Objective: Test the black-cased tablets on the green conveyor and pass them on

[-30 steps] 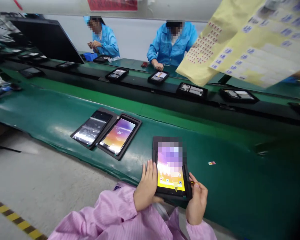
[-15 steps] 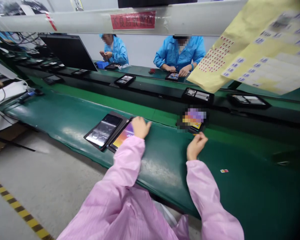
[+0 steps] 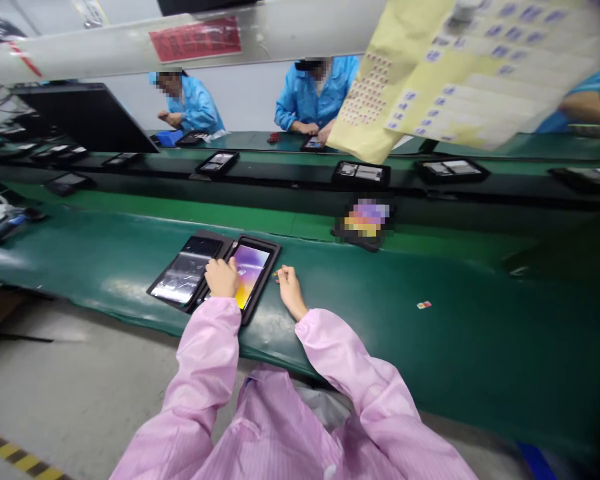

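My left hand (image 3: 221,277) lies curled over the lower left of a lit tablet (image 3: 250,273) in a black case, gripping it on the green conveyor belt (image 3: 330,333). Beside that tablet, touching it, is a dark-screened tablet (image 3: 185,267) in a black case. My right hand (image 3: 291,289) rests just to the right of the lit tablet, pinching a small yellow-tipped tool (image 3: 279,272) between finger and thumb. Farther along the belt lies a third tablet (image 3: 364,224), its screen lit and blurred out.
A small sticker (image 3: 424,305) lies on the belt. Beyond it, a dark rail carries several trays with devices (image 3: 360,174). Two co-workers in blue smocks (image 3: 315,97) sit across it. A yellow label sheet (image 3: 445,73) hangs at upper right, below a white pipe (image 3: 195,40).
The tablet once held in both hands now lies on the belt. Both hands have moved left, and my left hand has gone from spread to curled on the lit tablet.
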{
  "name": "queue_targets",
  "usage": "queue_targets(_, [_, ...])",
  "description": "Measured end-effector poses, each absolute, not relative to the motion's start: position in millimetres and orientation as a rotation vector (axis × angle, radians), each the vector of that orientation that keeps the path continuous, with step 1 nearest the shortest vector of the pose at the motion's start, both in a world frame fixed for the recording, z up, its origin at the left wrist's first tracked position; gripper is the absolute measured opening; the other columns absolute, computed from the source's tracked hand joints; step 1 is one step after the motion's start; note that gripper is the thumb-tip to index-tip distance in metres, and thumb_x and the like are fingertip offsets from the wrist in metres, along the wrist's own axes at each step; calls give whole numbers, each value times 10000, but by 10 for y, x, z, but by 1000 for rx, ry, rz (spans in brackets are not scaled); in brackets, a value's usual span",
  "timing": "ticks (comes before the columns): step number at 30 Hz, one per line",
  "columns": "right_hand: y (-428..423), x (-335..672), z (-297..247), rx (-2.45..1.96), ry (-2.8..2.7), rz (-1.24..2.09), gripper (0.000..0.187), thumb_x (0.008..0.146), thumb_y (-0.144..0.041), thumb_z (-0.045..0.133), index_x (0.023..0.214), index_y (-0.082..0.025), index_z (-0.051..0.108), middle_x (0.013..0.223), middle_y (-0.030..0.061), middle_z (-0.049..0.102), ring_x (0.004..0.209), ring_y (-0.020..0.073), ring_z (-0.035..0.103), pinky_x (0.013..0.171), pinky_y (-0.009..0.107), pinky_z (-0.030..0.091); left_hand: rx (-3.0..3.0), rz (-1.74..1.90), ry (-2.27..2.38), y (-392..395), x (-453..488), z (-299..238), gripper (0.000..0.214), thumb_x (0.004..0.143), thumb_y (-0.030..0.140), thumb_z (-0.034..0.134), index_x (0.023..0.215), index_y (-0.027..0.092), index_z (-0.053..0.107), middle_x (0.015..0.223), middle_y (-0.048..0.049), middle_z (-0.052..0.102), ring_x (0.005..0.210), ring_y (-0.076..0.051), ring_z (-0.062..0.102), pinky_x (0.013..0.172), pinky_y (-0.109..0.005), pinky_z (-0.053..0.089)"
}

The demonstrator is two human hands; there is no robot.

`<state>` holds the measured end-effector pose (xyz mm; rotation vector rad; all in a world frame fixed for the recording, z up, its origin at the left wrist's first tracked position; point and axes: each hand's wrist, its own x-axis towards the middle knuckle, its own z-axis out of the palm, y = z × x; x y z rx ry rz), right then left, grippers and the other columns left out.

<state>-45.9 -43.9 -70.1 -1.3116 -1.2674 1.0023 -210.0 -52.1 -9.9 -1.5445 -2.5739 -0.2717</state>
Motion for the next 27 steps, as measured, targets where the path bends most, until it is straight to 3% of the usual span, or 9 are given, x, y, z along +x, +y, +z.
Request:
queue_targets(4, [-165,250,-534,-1459,-1184,857,226,933,-366,506,1027,-184,601,1112,69,636,1013,185,606,902,398,500,-1779,-206,-2544,-509,-2018,-82,461,967,359,229,979,50,571,1002,-246,607,1005,-335,580,825,-405,433])
queue_targets(6, [82,763,-411,-1553,-1115,778,326,915,-366,561,1179,-174,568,1198,78,592,1021,195,604,873,414,520,-1936,-173,-2510,-589,-1831,-113,396,969,353,256,967,100,560,941,-189,638,914,-296,625,776,-369,450])
queue_targets(9, [423,1479,-218,-1664,-1004,681,355,912,-362,567,1213,-174,550,1221,83,579,1035,204,602,870,421,525,-2129,-140,-2453,-806,-1450,-163,337,974,366,269,951,162,536,942,-136,657,812,-265,657,704,-345,456])
queue_targets(12, [559,1885,-76,-1694,-952,613,365,909,-363,572,1221,-175,545,1227,82,575,1035,204,602,868,421,527,-2316,-200,-2452,-1039,-1080,-193,295,977,339,261,986,178,508,980,-148,662,794,-265,673,700,-353,455])
queue_targets(16, [233,1925,-90,-1631,-985,592,272,918,-376,533,1062,-153,591,1132,100,627,1064,225,586,941,447,461,-2465,-488,-2500,-1205,-733,-228,300,960,267,278,1186,153,439,1074,-179,648,882,-275,674,753,-370,454])
queue_targets(20, [-503,1720,-329,-1537,-1034,687,261,881,-475,492,840,-221,539,1027,95,683,1043,236,608,969,443,415,-2470,-718,-2432,-1094,-577,-193,427,927,240,317,1339,139,363,1161,-171,593,1001,-273,625,820,-370,447])
queue_targets(24, [-1064,1525,-548,-1487,-995,796,322,829,-565,509,806,-244,511,1205,107,646,1123,248,592,988,465,409,-2472,-666,-2000,-819,-492,-86,370,945,323,331,1215,188,545,1189,-151,538,1081,-305,513,893,-418,392])
queue_targets(27, [-1208,1426,-610,-1432,-956,852,319,848,-566,487,860,-249,520,1351,83,566,1225,221,537,1051,461,371,-2507,-443,-1849,-687,-373,-36,425,951,436,326,1015,143,628,1104,-179,551,1032,-335,484,857,-447,370])
